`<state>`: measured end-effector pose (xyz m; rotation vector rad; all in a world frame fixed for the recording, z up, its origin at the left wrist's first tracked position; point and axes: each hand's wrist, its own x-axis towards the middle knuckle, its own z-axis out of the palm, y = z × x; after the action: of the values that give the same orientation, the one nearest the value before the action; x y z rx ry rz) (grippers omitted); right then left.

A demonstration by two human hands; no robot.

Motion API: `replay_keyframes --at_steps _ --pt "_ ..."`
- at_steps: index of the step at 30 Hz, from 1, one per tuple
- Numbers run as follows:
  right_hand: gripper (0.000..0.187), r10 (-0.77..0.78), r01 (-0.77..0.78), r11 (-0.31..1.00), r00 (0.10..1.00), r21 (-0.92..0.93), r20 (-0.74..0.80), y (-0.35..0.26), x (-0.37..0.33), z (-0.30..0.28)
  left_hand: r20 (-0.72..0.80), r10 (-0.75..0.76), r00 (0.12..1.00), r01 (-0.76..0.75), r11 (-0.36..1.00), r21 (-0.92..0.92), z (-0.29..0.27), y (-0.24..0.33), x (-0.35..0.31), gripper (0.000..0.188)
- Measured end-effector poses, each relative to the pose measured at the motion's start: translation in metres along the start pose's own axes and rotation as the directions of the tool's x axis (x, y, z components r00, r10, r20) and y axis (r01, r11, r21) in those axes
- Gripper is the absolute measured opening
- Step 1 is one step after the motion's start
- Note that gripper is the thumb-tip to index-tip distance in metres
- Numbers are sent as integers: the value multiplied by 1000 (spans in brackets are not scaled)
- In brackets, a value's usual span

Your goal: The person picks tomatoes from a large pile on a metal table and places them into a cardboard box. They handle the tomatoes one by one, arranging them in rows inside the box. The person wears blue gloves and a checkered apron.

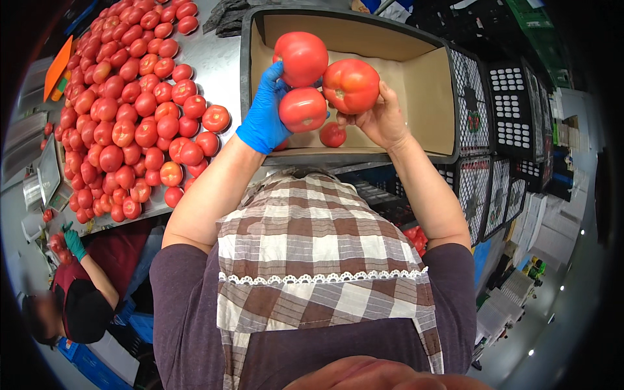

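- And here's the left hand [263, 117], blue-gloved, just before twelve o'clock, curled round two tomatoes at once: an upper tomato [300, 58] and a lower tomato [303, 109], cradled from beneath, it seems, so neither rolls off.
- Over to the right hand [385, 123], bare, towards one o'clock: closed on a single ribbed tomato [351, 86], thumb on its three o'clock side, fingers under it, a hold that looks made to support its weight without squeezing.
- All three sit above the open crate [429, 120], which spans twelve to one o'clock, close in front of the body, probably for an easy reach.
- Inside, brown cardboard lining [383, 45] covers the walls, perhaps to spare the skins from hard plastic.
- Out at ten o'clock, what a spread: a tomato heap [123, 104] across the metal table [223, 71], handy for the gloved side.
- At eight o'clock, a co-worker [94, 286] in a green glove [75, 244]; at two o'clock, black crates [513, 117] stacked, likely to save floor room.
- Now the count! Two tomatoes left, one right, three in hand; in the crate two show, a small tomato [333, 134] and a half-hidden tomato [281, 145]; the heap overlaps too much for an exact number.
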<state>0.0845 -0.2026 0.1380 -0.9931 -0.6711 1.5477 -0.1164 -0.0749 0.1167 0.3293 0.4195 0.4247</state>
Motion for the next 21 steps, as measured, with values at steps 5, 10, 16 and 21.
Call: replay_keyframes --at_steps 5,10,16,21 --pt "80 13 -7 982 999 190 -33 14 1 8 60 -108 992 114 987 -117 -2 3 -1 73" --pt "79 59 -27 988 977 151 -207 18 1 5 84 -124 989 135 981 -140 11 1 -6 76" --pt "70 -44 3 994 919 -106 -391 25 1 4 76 -167 983 174 980 -101 17 5 -12 77" --pt "65 -235 14 901 857 -434 -459 30 6 2 163 -144 976 163 981 -106 7 7 -18 82"
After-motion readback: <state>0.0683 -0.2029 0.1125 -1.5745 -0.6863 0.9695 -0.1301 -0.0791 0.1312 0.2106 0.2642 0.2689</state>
